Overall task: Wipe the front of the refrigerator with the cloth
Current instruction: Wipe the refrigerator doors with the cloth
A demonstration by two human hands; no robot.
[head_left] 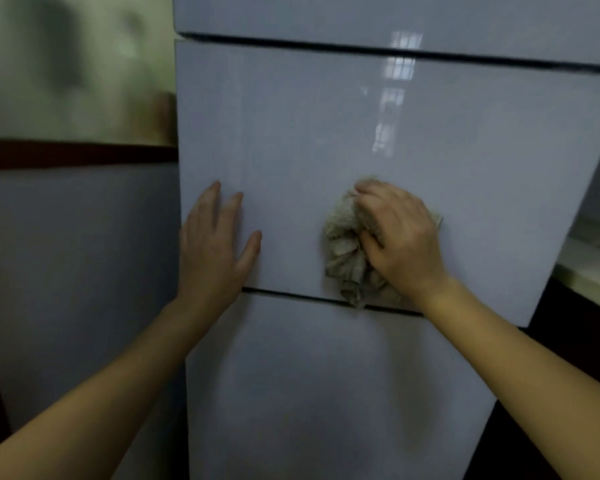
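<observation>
The refrigerator (326, 133) before you is pale grey and glossy, with three front panels divided by dark horizontal gaps. The cloth (343, 244) (beige, crumpled into a bunch) lies pressed against the middle panel under your right hand (402, 237), its lower end hanging over the lower gap.

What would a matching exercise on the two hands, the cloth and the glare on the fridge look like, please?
Things: 1 left hand; 2 right hand; 3 cloth; 4 glare.
States: A bunched, beige; B flat on the door, fingers spread; C grips the cloth; D upper right of the door.
Pairs: 1-B; 2-C; 3-A; 4-D.
</observation>
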